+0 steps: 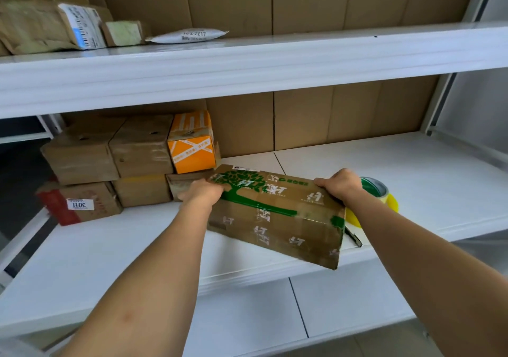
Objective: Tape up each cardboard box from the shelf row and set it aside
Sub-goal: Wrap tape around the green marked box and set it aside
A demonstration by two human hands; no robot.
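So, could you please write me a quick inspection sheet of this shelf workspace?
Surface: white middle shelf, bare at right.
Job's things: green-printed box tilted over shelf edge; tape roll behind it.
Clutter: stacked boxes at left, orange box on top; parcels on upper shelf.
Grippers: left hand and right hand grip the box's ends.
Cables: nothing seen.
Surroundings: cardboard backing.
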